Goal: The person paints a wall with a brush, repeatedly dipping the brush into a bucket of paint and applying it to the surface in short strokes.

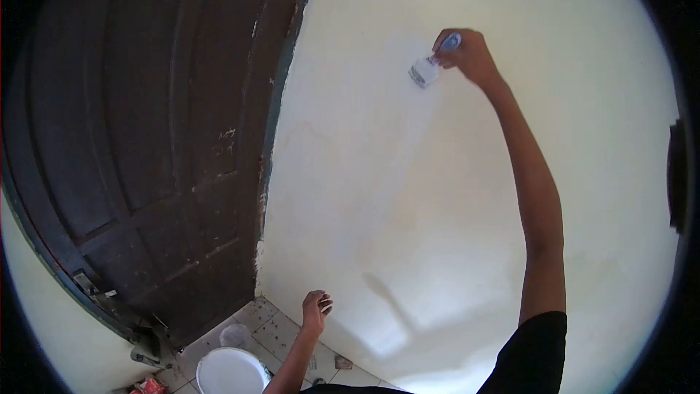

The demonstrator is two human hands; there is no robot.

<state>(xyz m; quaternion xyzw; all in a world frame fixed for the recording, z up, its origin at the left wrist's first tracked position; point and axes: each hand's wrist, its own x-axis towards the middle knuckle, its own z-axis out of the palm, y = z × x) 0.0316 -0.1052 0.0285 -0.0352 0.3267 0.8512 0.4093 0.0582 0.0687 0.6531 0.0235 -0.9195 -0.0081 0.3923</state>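
My right hand [469,57] is raised against the pale wall [350,146], its fingers closed around the handle of a paintbrush [424,71]. The brush tilts down to the left, with whitish bristles at or very near the wall surface. A paler streak runs below it down the wall. Lower down, my left hand [316,311] hangs near the wall with its fingers curled in. White marks show on those fingers, and no object is visible in them. Close below that hand stands a white round bucket or its lid [232,373], cut off by the bottom edge.
A dark brown panelled door [146,124] fills the left side, its frame meeting the wall. Tiled floor [273,332] bears specks, a clear plastic-looking item [233,335] and a small brownish piece [343,362]. Something red [149,385] lies bottom left. A dark fixture [677,175] is far right.
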